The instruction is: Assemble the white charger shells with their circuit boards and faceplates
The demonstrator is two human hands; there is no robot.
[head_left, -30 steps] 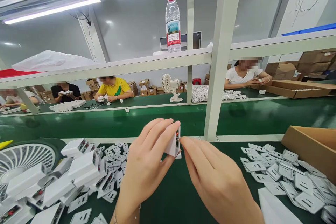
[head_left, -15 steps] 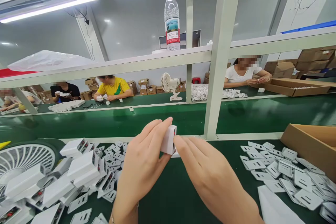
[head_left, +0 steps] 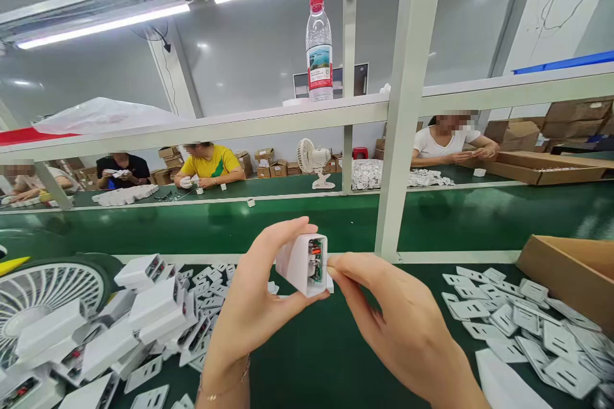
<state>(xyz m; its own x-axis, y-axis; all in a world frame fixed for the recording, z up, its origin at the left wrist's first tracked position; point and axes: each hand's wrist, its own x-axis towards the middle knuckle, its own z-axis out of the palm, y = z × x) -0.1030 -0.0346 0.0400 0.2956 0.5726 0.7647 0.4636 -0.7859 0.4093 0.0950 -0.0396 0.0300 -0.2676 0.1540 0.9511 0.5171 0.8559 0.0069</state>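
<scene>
My left hand (head_left: 259, 287) grips a white plastic charger housing (head_left: 292, 262) between thumb and fingers. Its open end faces right and shows a green circuit board (head_left: 317, 261) with red and metal parts inside. My right hand (head_left: 388, 307) is closed in a pinch at the rim of that open end. Whatever its fingertips hold, if anything, is hidden or too small to name. Close by on the left lies a heap of similar white housings (head_left: 153, 303), several with their inner parts showing. To the right are loose white slotted cover plates (head_left: 522, 319).
A cardboard box (head_left: 566, 268) stands at the right, and a fan (head_left: 43, 307) at the far left. A metal post (head_left: 407, 108) rises beyond my hands, with a water bottle (head_left: 319, 51) on the shelf. Across the green conveyor belt (head_left: 297, 220), several people sit working.
The housing has turned so its open end and circuit board now face me more. My right hand has gone from flat against it to a pinch at its rim.
</scene>
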